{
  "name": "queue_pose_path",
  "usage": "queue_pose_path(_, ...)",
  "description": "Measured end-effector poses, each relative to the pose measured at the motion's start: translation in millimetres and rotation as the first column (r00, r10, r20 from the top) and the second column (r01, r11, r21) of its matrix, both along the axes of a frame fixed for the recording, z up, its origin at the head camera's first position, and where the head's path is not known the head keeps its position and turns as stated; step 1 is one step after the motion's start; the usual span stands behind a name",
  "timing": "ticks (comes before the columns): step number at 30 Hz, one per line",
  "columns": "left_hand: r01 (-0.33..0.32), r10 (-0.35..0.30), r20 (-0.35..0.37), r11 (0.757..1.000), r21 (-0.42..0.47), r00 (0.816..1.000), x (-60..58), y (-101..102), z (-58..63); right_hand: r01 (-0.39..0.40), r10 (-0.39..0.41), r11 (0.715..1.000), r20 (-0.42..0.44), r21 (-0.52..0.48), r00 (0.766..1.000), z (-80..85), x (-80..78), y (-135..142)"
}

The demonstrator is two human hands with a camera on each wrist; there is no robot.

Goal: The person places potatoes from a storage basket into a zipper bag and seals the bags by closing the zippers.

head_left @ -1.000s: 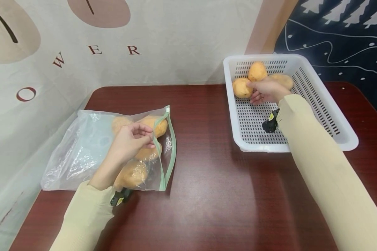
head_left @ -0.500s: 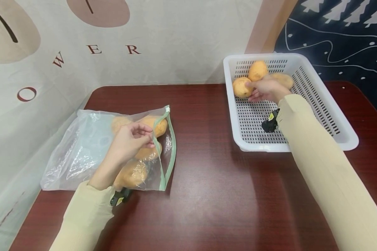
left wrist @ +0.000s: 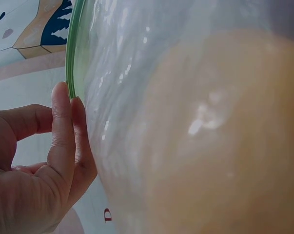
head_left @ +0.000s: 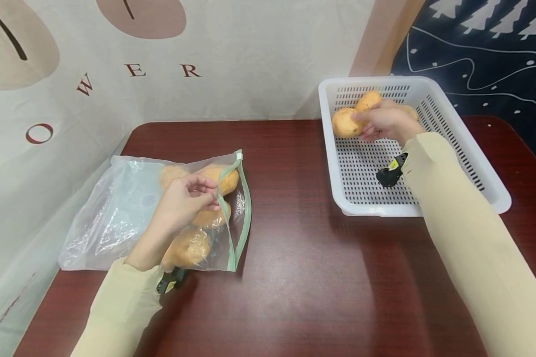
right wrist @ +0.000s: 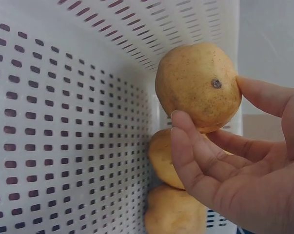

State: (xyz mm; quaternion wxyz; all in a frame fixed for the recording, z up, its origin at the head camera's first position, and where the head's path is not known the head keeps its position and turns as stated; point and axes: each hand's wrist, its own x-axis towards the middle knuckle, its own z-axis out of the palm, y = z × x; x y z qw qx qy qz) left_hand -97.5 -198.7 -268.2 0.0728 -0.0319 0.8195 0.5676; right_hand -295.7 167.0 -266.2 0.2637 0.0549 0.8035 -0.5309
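My left hand point(head_left: 178, 206) pinches the green zip edge point(head_left: 225, 213) of a clear plastic bag point(head_left: 129, 203) lying on its side, its mouth parted toward the right. Several potatoes point(head_left: 189, 248) show through the film. In the left wrist view, fingertips meet at the green strip point(left wrist: 73, 53), and one potato point(left wrist: 225, 136) fills much of the frame behind plastic. Over at the white basket point(head_left: 339, 201), my right hand point(head_left: 388, 121) grips a potato point(right wrist: 198, 83) between thumb and fingers. Two other potatoes point(right wrist: 164, 158) point(right wrist: 176, 212) lie below it along the basket wall, partly hidden by the hand.
The dark red-brown table point(head_left: 290, 277) stretches between bag and basket. Behind it hangs a pale printed cloth point(head_left: 250, 59), with a navy cloth point(head_left: 496, 74) with white trees at the right. The basket's raised rim point(head_left: 498, 203) surrounds the right hand's work.
My right hand and wrist have shifted slightly to the right, covering more of the potato behind. The gripped potato has moved a little with it. The left hand and bag stay as they were.
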Motion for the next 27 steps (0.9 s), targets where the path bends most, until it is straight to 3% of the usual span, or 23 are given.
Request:
queue_pose_path(10, 0.003, -0.003, 0.0, 1.0, 0.001, 1.0, 0.1, 0, -0.1, -0.002, 0.01, 0.991, -0.058, 0.134, 0.998, 25.1, 5.3, 0)
queue_pose_path(19, 0.007, -0.007, 0.002, 1.0, 0.009, 1.0, 0.3, -1, 0.0, -0.067, 0.103, 0.974, -0.159, 0.214, 0.982, 58.0, 15.1, 8)
queue_pose_path(27, 0.008, -0.008, 0.0, 1.0, 0.004, 1.0, -0.4, 0, 0.4, -0.03, 0.047, 0.996, -0.193, 0.089, 0.98, 80.4, 27.0, 3)
